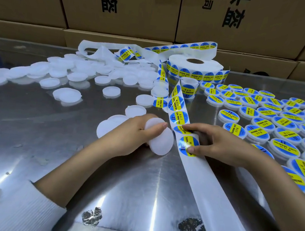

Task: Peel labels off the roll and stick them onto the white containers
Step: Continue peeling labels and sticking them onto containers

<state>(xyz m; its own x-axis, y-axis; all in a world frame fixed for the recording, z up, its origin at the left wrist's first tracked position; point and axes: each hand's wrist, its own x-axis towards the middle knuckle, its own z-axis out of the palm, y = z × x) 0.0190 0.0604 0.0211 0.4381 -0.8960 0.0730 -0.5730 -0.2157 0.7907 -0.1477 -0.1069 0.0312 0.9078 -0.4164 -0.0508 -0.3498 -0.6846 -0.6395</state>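
The table (35, 122) is shiny scratched metal, with worn dark spots near the front edge. The left hand (135, 132) is closed around two round, flat white plastic containers (161, 142), matte and slightly translucent, held one upon the other just beside the strip. The right hand (218, 142) pinches a round glossy label (187, 143), blue with a yellow band and the words "soldering paste"; the thumb presses its lower edge and the fingertips rest on the next label above. The label sits on a smooth white backing strip (214, 195) that runs from the label roll (195, 68) at the back to the front edge. Plain white containers (74, 70) lie scattered on the left, and labelled containers (262, 124) stand closely in rows on the right. Brown cardboard boxes (121, 10) with black characters stand behind.
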